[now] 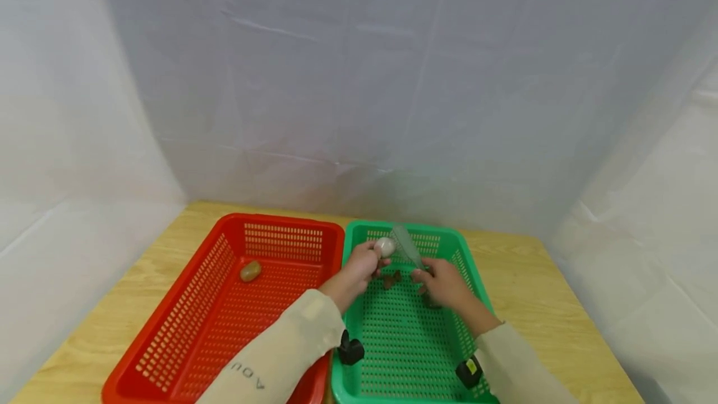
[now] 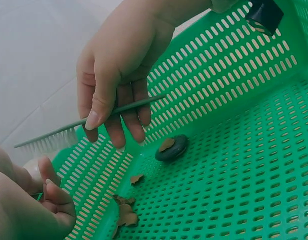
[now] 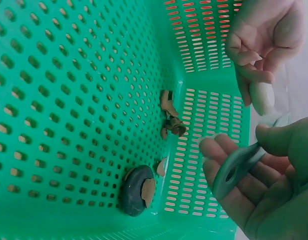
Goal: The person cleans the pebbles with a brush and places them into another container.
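One pale thing [image 1: 384,246], maybe a stone, sits pinched in left hand [image 1: 359,267], right hand [image 1: 445,284] pinches green brush [image 1: 407,246], brown scraps [image 2: 126,215] below fingers.

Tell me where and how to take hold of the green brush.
Probably grip the green brush by its handle, coming from the person's near right: that end points that way and broadens into a holed tip, while the bristles hang beneath the opposite end, clear of the grip. The right hand pinches it there.
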Demonstrator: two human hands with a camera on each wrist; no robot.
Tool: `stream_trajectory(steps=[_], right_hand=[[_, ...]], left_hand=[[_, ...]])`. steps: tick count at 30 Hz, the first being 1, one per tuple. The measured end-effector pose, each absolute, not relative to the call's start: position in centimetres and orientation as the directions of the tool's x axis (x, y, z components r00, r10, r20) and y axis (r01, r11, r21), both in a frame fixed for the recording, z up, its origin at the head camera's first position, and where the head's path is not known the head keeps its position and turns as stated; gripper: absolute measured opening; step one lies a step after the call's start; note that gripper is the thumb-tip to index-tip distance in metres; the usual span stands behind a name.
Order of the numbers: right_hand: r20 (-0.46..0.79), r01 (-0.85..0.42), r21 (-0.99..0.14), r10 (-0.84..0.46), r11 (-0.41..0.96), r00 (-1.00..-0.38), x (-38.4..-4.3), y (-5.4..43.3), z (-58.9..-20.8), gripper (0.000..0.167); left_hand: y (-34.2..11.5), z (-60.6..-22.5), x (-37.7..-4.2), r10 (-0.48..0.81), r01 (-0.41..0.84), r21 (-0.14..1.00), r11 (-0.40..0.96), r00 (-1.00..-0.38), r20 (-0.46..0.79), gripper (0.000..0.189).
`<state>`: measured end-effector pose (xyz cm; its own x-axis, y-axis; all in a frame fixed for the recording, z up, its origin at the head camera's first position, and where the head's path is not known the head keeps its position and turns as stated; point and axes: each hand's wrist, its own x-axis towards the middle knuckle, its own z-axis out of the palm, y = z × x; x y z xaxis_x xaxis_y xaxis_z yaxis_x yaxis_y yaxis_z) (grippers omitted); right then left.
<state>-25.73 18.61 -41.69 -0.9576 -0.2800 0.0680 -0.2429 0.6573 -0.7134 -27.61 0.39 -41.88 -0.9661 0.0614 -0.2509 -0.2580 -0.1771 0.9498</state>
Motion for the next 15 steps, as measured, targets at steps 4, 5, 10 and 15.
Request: stream_trajectory(steps=[4, 5, 10, 15], right_hand=[[0.045, -0.188, -0.709, -0.222, 0.679, -0.974, -25.8, 18.7, -41.7, 0.024], [0.044, -0.183, -0.704, -0.215, 0.686, -0.976, -25.8, 18.8, -41.6, 0.024], [0.032, -0.151, -0.682, -0.178, 0.715, -0.984, -25.9, 19.0, -41.5, 0.026], [-0.001, -0.114, -0.664, -0.153, 0.739, -0.988, -26.2, 19.3, -41.3, 0.022]], left_hand=[[0.5, -42.0, -27.6, 0.059, -0.26, 0.946, -0.193, -0.965, -0.254, 0.034], [0.5, -42.1, -27.6, 0.059, -0.261, 0.945, -0.2, -0.965, -0.254, 0.034], [0.9, -42.0, -27.6, 0.062, -0.256, 0.937, -0.237, -0.967, -0.248, 0.033], [0.7, -41.0, -27.5, 0.069, -0.267, 0.924, -0.273, -0.964, -0.258, 0.035]])
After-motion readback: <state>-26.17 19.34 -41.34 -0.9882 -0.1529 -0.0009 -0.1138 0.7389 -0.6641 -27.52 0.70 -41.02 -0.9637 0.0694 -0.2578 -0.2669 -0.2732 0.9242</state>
